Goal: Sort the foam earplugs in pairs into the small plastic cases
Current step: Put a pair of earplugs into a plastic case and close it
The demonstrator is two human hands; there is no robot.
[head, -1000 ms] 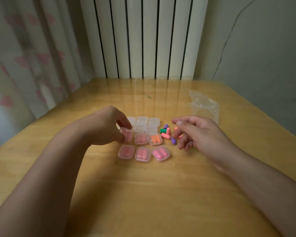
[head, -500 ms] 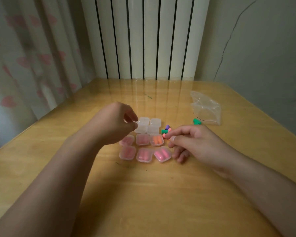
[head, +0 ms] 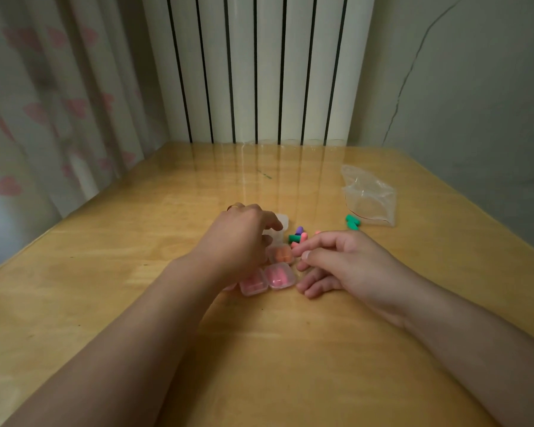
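We are mid-sorting: left hand (head: 238, 238) curls over an empty case (head: 280, 221) (grip unclear); right hand (head: 336, 261) pinches thumb to forefinger at 3 o'clock of the orange case (head: 281, 253), next needing two matching plugs (head: 298, 236).

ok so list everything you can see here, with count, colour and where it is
filled cases: three showing, clear plastic; two with pink plugs in the near row, one with orange plugs behind them; others may be hidden under the left hand
empty cases: at least one, clear, just beyond the left hand
loose earplugs: a small heap, green, purple, pink, right of the cases
green earplugs: two, beside the bag
plastic bag: one, clear, far right of the table
table: one, wooden
radiator: one, white, behind the table
curtain: white with pink hearts, left
left hand: over the cases, ring on one finger
right hand: right of the cases, fingertips pinched
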